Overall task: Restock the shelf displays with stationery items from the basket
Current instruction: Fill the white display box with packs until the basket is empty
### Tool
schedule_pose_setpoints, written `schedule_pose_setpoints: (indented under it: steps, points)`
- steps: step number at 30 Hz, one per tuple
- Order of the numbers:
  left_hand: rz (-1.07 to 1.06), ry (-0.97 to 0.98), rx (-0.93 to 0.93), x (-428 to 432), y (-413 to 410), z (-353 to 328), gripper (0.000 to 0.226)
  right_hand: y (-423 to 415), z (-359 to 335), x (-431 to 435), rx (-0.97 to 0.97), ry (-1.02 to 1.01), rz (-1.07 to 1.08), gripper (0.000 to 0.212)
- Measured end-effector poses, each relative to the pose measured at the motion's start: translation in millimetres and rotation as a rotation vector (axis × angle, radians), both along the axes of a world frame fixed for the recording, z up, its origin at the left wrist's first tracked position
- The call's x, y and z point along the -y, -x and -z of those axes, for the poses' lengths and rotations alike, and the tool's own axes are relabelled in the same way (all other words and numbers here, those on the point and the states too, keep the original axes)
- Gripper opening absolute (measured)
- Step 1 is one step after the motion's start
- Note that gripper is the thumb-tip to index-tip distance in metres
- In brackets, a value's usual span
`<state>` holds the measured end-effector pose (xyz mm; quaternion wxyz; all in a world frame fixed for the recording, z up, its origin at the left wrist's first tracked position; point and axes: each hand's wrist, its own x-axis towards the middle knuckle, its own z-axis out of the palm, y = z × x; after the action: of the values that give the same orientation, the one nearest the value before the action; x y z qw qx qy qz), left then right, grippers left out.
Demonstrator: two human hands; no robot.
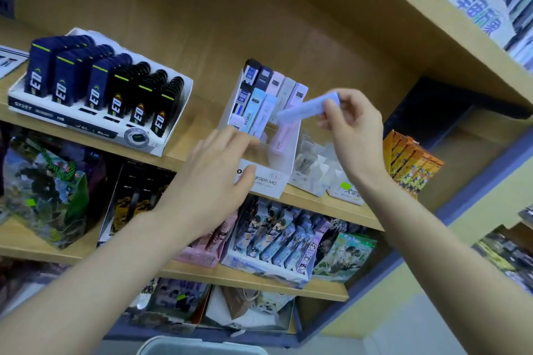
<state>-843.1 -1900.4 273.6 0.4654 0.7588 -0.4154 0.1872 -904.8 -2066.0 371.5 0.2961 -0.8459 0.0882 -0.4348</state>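
Observation:
My right hand (350, 127) pinches a pale lilac lead case (302, 108) by its right end and holds it level just right of a white tiered display box (266, 179). That box stands on the middle wooden shelf (178, 150) and holds several upright lead cases (268, 92) in black, blue, pink and grey. My left hand (215, 179) rests with straight fingers on the box's front left corner. The grey rim of the basket (202, 347) shows at the bottom edge.
A white display of dark blue and black lead cases (101, 89) sits left on the same shelf. Small clear packets (317, 173) and orange boxes (412, 164) lie to the right. Card packs and printed bags fill the lower shelves. An upper shelf (450, 23) overhangs.

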Motion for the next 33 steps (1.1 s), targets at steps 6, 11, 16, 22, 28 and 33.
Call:
schedule_pose_setpoints:
  steps: [6, 11, 16, 22, 28, 33]
  points:
    - [-0.058, -0.294, 0.260, 19, -16, 7, 0.033, -52, -4, 16, -0.126, 0.188, 0.018, 0.010]
    - [-0.140, -0.347, 0.382, 18, -19, 22, 0.025, -68, 0, 16, -0.270, 0.274, -0.043, 0.009]
    - [-0.143, -0.322, 0.403, 17, -17, 26, 0.030, -75, -3, 19, -0.283, 0.229, -0.093, 0.010]
    - [-0.152, -0.321, 0.391, 17, -18, 27, 0.031, -76, -4, 22, -0.373, 0.312, -0.112, 0.009]
    - [-0.159, -0.358, 0.390, 15, -15, 26, 0.032, -80, 11, 23, -0.342, 0.382, -0.057, 0.009]
    - [-0.155, -0.393, 0.408, 11, -12, 24, 0.038, -79, 17, 18, -0.285, 0.528, 0.067, 0.027]
